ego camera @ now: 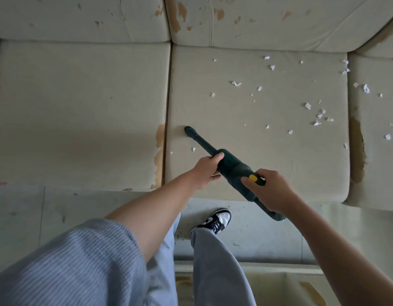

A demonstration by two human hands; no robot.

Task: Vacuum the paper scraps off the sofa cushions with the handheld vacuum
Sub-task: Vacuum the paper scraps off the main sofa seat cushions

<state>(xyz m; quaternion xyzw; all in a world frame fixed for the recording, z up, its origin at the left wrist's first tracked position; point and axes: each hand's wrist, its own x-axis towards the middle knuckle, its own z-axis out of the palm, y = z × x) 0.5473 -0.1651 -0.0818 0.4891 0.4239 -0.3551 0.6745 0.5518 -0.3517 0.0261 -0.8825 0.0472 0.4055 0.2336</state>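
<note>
Both hands, left hand (205, 172) and right hand (271, 191), grasp vacuum (232, 167); nozzle (188, 130) mid-frame; next we sweep toward scraps (319, 117) at right.

In front of me the pale grey concrete floor (257, 235) has dark specks and small stains. On the near right stands a cream box-like piece of furniture with worn yellow patches (301, 286). The light is soft and even.
</note>
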